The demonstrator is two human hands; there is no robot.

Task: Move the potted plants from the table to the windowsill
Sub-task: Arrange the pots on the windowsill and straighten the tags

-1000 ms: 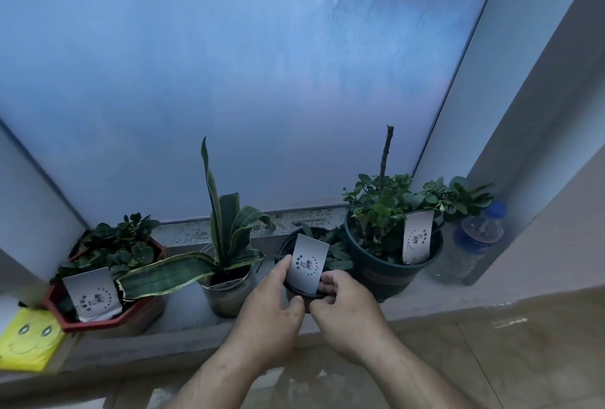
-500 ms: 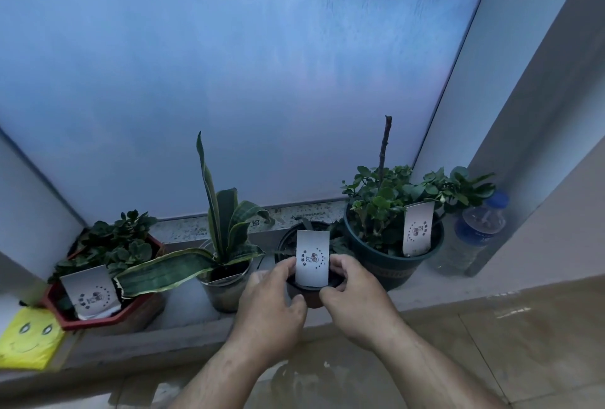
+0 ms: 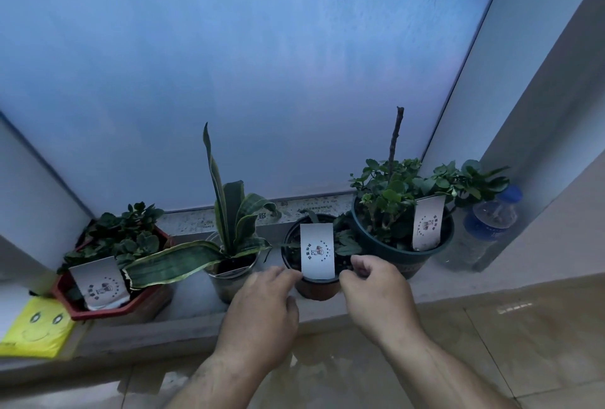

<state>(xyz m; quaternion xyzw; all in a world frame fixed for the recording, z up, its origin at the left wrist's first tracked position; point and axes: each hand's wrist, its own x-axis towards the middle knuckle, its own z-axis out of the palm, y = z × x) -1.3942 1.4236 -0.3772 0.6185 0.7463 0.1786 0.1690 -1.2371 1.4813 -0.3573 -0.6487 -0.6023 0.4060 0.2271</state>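
Between the two hands, on the pale stone windowsill (image 3: 196,300), stands the small round dark-brown plastic pot (image 3: 319,287) with a low green plant and an upright white rectangular card label (image 3: 317,251) at its front rim. Left hand (image 3: 262,320): back of hand up, fingers loosely curled, fingertips (image 3: 291,274) at the pot's left rim beside the label's lower left corner; firm contact or a slight gap cannot be told. Right hand (image 3: 376,297): fingers curled inward, thumb and forefinger at the label's lower right corner and the pot rim; a true pinch cannot be confirmed.

Just left of the left hand: shiny metal cylindrical pot with striped snake plant (image 3: 232,241). Further left: red octagonal pot of leafy succulent (image 3: 114,281), bearing its own card, then a yellow smiley-face pad (image 3: 36,326). Right of the right hand, touching distance behind: large dark-teal round pot with bushy plant and bare woody stem (image 3: 399,228), card attached. Far right corner: clear plastic water bottle with blue cap (image 3: 484,228).
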